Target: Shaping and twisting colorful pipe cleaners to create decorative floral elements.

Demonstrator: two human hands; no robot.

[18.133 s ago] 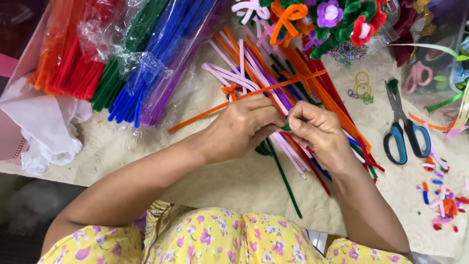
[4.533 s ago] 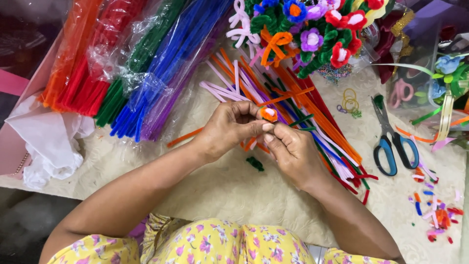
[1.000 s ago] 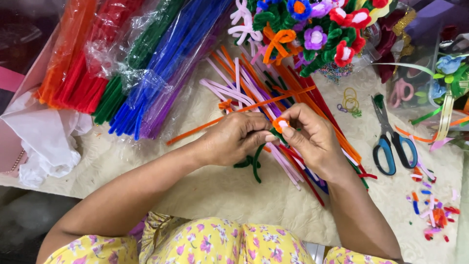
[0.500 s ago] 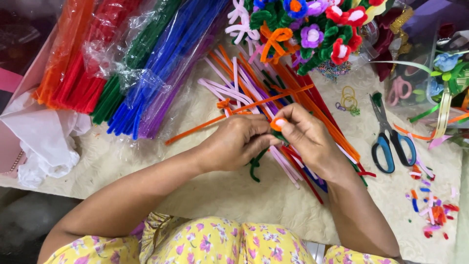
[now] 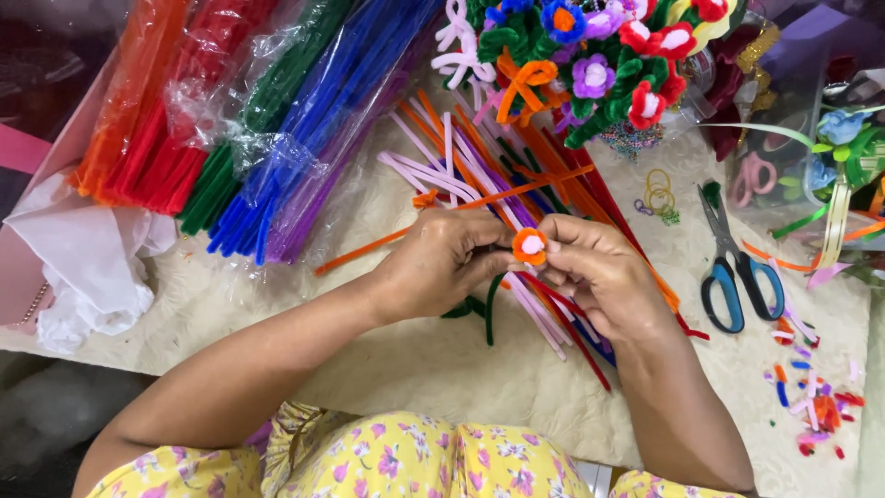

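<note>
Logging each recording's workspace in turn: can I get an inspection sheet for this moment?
Surface: cream textured mat covering the table.
Job's things: small orange coil with white centre, pinched by both hands; a long orange stem and green stems pass under the left hand.
Clutter: loose pipe cleaners, bagged pipe cleaner bundles, blue-handled scissors, coloured trimmings, white cloth.
Hands: left hand and right hand, fingertips meeting on the coil.
Cables: nothing seen.
Surroundings: finished pipe cleaner flowers at the far edge.

Blue-handled scissors, bagged pipe cleaners, flower bouquet.
</note>
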